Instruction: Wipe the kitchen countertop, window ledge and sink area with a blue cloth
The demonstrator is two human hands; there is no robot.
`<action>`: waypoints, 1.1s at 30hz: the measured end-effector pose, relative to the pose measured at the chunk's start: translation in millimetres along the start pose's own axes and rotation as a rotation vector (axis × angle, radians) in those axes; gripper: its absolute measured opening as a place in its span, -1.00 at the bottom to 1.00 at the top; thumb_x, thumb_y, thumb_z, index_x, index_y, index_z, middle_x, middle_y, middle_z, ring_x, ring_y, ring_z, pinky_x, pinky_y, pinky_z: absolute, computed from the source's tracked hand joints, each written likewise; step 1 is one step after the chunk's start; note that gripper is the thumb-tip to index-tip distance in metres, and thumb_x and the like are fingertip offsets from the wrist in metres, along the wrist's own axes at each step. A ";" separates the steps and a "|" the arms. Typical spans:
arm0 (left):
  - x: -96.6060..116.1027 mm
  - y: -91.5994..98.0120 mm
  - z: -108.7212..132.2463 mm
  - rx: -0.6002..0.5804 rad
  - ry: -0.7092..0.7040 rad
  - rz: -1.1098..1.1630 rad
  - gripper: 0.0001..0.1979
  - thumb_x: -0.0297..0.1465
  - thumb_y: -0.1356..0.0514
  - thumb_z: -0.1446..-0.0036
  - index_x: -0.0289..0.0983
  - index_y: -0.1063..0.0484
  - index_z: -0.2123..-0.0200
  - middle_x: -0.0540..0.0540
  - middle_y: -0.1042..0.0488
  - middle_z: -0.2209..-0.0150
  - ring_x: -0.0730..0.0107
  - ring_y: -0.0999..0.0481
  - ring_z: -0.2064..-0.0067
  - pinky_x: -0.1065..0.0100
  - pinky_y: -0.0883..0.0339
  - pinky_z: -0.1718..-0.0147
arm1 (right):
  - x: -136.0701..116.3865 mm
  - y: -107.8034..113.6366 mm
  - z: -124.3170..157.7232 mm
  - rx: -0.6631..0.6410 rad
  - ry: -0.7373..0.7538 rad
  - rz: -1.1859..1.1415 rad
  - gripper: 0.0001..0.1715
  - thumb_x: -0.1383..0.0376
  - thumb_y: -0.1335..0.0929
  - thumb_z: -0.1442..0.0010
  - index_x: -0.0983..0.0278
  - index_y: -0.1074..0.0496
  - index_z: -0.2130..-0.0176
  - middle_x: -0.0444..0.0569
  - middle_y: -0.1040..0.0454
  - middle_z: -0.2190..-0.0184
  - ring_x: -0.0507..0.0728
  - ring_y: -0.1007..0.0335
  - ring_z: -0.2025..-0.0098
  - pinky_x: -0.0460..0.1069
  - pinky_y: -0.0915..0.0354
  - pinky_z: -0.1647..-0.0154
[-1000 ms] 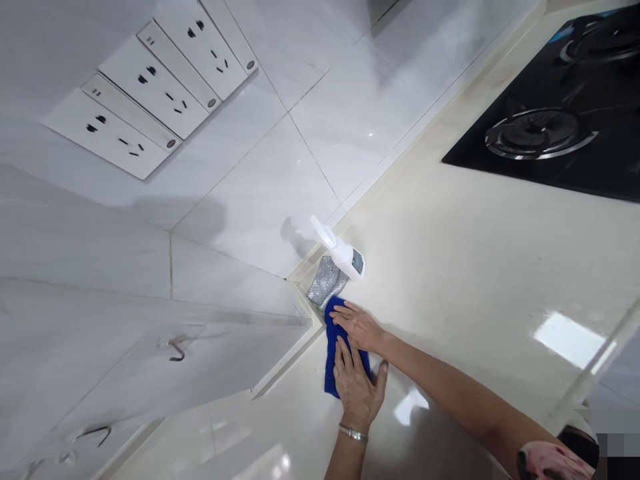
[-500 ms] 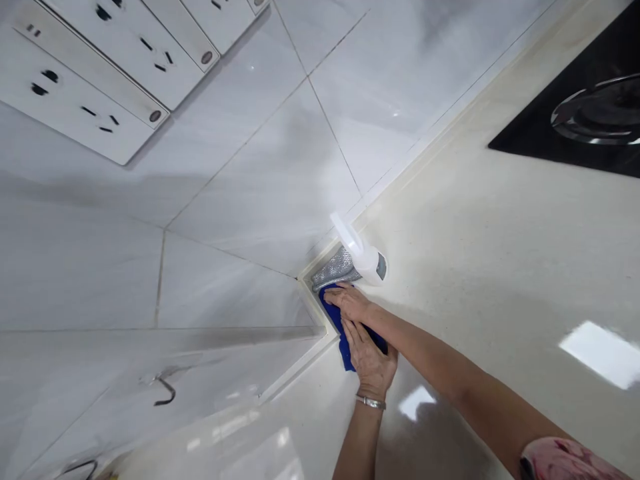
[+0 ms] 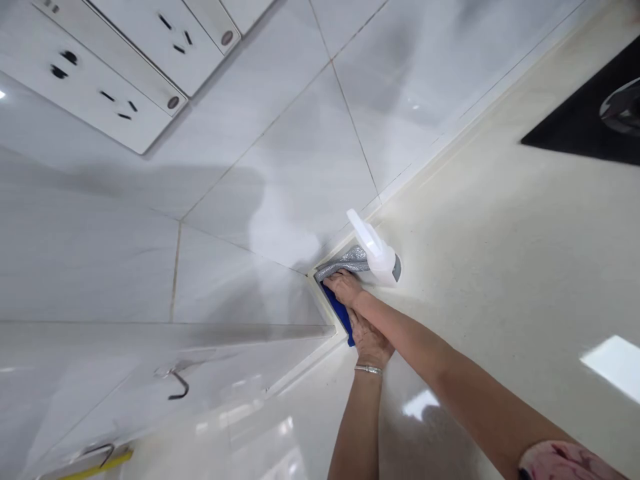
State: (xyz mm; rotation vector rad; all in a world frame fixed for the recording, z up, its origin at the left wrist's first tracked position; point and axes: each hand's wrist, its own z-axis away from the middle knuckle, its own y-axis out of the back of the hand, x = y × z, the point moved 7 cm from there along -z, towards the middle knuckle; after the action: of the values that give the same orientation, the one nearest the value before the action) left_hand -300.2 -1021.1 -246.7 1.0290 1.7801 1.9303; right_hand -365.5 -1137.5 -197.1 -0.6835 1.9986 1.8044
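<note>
A blue cloth [image 3: 339, 307] lies folded in the counter corner, against the low edge strip. My right hand [image 3: 344, 288] is closed on its upper end, fingertips against a grey, sparkly cloth [image 3: 345, 262]. Just below, my left hand [image 3: 371, 341], with a silver bracelet at the wrist, grips the lower part of the blue cloth. Its fingers are partly hidden under my right hand. A white bottle [image 3: 383, 259] with a long white top stands beside the grey cloth, close to my right hand.
White tiled walls [image 3: 300, 160] meet at the corner above the pale counter [image 3: 480, 267]. A black hob [image 3: 580, 120] is at the right. Sockets [image 3: 120, 100] are on the wall at upper left, and a metal hook [image 3: 179, 385] is at lower left.
Both hands have shifted up the cloth toward the corner, and less of the blue cloth shows. My right fingers now touch the grey cloth. The view has moved slightly.
</note>
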 end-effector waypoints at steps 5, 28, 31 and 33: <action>24.8 8.7 38.1 -0.058 -0.010 -0.071 0.11 -0.13 -0.34 0.01 -0.64 0.06 -0.41 -0.57 0.27 -0.45 -0.38 0.35 -0.47 -0.28 0.05 -0.39 | -9.8 3.9 39.0 -0.041 0.032 -0.019 -0.56 0.59 -0.33 -0.01 0.31 -0.47 0.10 0.08 -0.59 0.14 0.23 -0.44 -0.01 0.11 -0.20 -0.18; 23.2 9.9 17.6 -0.200 0.032 -0.022 0.07 -0.21 -0.34 0.07 -0.59 -0.01 -0.40 -0.57 0.31 -0.45 -0.35 0.46 -0.47 -0.25 0.19 -0.42 | 11.3 -7.5 13.0 0.059 0.060 -0.104 -0.45 0.62 -0.29 -0.02 0.25 -0.47 0.04 -0.01 -0.57 0.07 0.17 -0.44 -0.01 0.03 -0.20 -0.17; 26.8 13.9 27.8 -0.291 0.074 -0.033 0.08 -0.16 -0.32 0.02 -0.59 0.03 -0.42 -0.55 0.32 -0.45 -0.30 0.46 -0.47 -0.19 0.27 -0.44 | 4.6 -6.3 26.6 0.073 0.041 -0.086 -0.41 0.60 -0.31 -0.04 0.29 -0.46 -0.05 0.07 -0.57 0.01 0.19 -0.43 -0.08 0.07 -0.19 -0.21; 33.2 17.3 43.9 -0.349 0.083 -0.046 0.11 -0.04 -0.29 -0.04 -0.59 0.09 -0.43 -0.53 0.38 -0.46 -0.25 0.49 -0.47 -0.16 0.32 -0.44 | -1.7 -8.0 44.6 0.073 0.043 -0.101 -0.41 0.60 -0.31 -0.04 0.32 -0.47 -0.06 0.10 -0.55 -0.04 0.20 -0.41 -0.13 0.08 -0.17 -0.23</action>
State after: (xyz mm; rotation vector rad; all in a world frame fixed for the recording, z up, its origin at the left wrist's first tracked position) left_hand -288.9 -970.2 -222.2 0.7905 1.4204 2.1802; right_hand -361.9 -1093.6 -208.0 -0.7921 2.0086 1.6641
